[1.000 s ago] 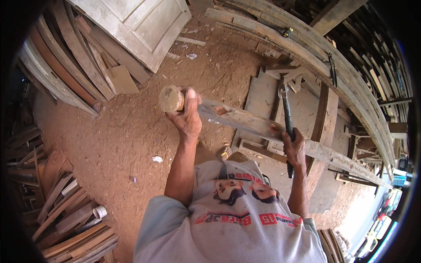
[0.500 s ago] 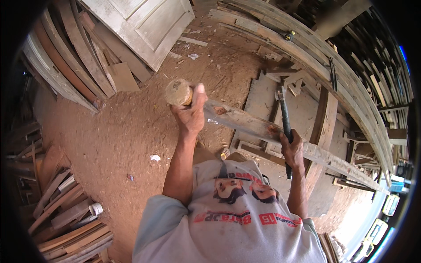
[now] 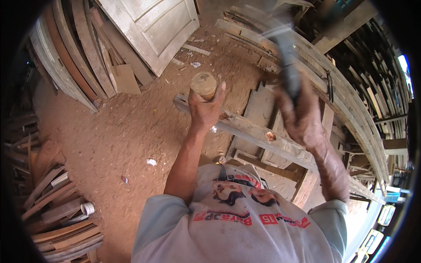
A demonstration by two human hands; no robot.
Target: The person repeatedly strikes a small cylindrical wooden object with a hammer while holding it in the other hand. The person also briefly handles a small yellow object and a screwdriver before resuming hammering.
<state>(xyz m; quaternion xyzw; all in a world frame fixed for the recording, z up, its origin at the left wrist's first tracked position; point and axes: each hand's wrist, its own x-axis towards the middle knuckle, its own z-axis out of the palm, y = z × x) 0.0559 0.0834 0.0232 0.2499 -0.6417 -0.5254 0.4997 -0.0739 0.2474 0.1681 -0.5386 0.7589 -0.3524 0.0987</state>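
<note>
A thick round wooden piece [image 3: 204,85] with a flat, worn top is in my left hand [image 3: 205,113], fingers wrapped about its side. Whatever lies below that grip is hidden. Held over the left part of a long grey timber beam [image 3: 250,127], the hand covers some of the wood. Rough hollows show in the beam's upper face, one being a brown pocket [image 3: 270,136]. My right hand [image 3: 302,115] is closed on the dark handle of a hammer [image 3: 287,61], raised above the beam. Motion blurs the hammer's head.
A pale panelled door [image 3: 162,30] leans at the back beside upright boards [image 3: 79,52]. Long stacked timbers [image 3: 346,92] curve along the right, with black pincers [image 3: 330,81] on them. Scrap wood [image 3: 57,197] is heaped at left on the dirt floor [image 3: 127,140].
My right hand has swung the hammer up from beside the beam, toward the camera. My left hand has shifted right with the round wooden piece. More of the beam's left end shows.
</note>
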